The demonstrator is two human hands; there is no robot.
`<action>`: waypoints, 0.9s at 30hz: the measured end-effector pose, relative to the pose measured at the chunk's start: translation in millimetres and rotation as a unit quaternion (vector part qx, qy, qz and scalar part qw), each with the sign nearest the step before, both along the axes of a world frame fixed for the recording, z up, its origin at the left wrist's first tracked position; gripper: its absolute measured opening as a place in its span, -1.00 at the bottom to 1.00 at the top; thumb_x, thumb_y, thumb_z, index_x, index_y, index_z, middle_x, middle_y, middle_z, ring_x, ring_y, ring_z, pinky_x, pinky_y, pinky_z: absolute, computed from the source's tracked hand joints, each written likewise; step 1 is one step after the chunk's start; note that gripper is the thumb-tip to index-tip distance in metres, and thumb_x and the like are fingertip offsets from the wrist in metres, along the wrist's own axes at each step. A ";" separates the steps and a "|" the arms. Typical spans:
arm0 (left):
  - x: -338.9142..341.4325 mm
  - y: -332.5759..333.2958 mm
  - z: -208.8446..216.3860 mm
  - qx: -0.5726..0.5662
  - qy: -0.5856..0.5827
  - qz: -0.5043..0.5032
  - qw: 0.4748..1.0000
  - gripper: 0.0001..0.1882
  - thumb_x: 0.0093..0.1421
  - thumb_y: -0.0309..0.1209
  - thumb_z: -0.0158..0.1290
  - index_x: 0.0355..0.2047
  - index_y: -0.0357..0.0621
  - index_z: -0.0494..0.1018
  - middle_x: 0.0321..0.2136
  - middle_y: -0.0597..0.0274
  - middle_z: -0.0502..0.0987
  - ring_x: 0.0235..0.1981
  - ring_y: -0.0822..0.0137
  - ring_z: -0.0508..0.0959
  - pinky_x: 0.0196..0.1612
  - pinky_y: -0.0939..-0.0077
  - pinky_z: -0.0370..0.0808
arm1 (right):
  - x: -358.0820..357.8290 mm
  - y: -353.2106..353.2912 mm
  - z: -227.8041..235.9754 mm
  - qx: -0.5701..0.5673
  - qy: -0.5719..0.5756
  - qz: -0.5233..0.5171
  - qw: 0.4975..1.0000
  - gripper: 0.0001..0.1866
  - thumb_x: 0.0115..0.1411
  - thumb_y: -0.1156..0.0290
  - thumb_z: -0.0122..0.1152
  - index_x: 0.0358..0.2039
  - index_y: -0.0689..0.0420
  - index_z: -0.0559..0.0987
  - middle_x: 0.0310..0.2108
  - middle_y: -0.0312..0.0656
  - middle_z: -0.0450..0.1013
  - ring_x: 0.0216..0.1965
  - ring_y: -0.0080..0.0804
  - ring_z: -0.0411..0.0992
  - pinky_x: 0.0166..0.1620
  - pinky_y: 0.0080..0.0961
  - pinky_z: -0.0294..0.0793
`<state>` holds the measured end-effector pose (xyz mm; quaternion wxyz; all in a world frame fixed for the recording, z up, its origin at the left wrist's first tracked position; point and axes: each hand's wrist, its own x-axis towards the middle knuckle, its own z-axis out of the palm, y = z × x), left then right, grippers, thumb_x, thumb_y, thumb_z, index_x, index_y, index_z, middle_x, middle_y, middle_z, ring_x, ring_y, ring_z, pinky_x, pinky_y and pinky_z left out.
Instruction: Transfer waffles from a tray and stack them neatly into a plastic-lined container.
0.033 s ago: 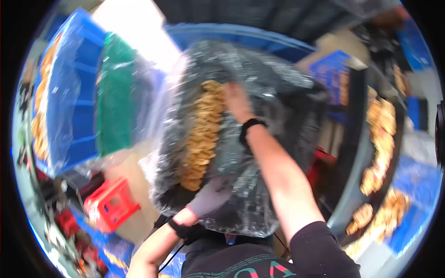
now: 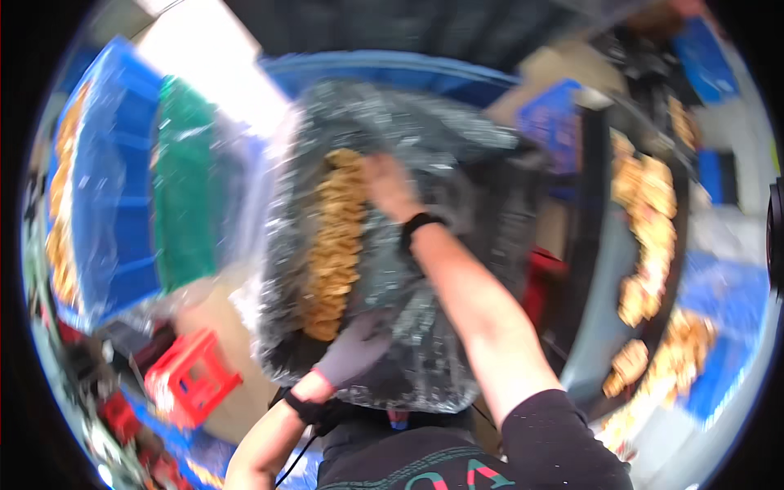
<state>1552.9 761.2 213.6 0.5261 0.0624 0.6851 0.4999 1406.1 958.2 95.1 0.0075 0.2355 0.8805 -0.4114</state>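
Note:
A tight row of golden-brown, flat pieces that look like baked goods point(image 2: 336, 245) lies along the left side of a deep crate lined with dark, shiny plastic film point(image 2: 465, 155). My right hand point(image 2: 388, 186), a black band at its wrist, rests beside the far end of the row, its blurred fingers stretched out. Close to the near end is my left hand point(image 2: 355, 351) in a pale grey glove, fingers extended over the film. Neither hand visibly holds anything; whether the fingertips touch the row is too blurred to tell.
Left of the crate stand a blue bin point(image 2: 118, 188) with similar pieces and a green panel point(image 2: 186, 188) under clear film. A red crate point(image 2: 192, 377) sits on the floor. To the right, a dark conveyor-like trough point(image 2: 592, 245) carries more golden pieces point(image 2: 649, 220).
The whole view has shifted, so the crate and row appear slightly further left. Both hands keep nearly the same places beside the row.

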 end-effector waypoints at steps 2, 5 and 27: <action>4.5 -6.8 12.3 -0.008 0.027 -0.027 0.999 -0.52 0.20 -0.35 -0.03 0.11 -0.32 0.33 0.09 -0.07 0.39 0.16 0.18 0.35 0.17 0.40 0.27 | 6.7 -2.1 65.1 -0.139 0.027 0.079 0.987 -0.60 0.22 0.15 -0.03 -0.34 0.26 0.58 -0.28 0.15 0.49 -0.14 0.09 0.43 -0.08 -0.14 0.43; 3.7 12.9 50.4 0.052 0.012 -0.031 0.998 -0.54 0.25 -0.34 -0.04 0.10 -0.36 0.33 0.04 0.04 0.43 0.07 0.32 0.41 0.12 0.48 0.30 | 47.1 37.7 190.4 -0.150 0.109 0.165 0.969 -0.63 0.22 0.19 0.11 -0.13 0.23 0.53 -0.22 0.02 0.52 -0.14 -0.17 0.49 -0.06 -0.37 0.44; -58.8 424.4 135.0 -0.184 0.548 -0.332 0.746 -0.45 0.04 -0.19 0.16 0.02 -0.11 0.35 -0.17 -0.02 0.54 -0.11 0.01 0.55 -0.09 0.21 0.49 | 273.1 293.0 244.2 0.028 0.153 -0.167 0.974 -0.14 -0.11 0.31 0.44 0.17 0.20 0.17 0.06 0.03 0.22 0.03 -0.09 0.31 0.06 -0.30 0.39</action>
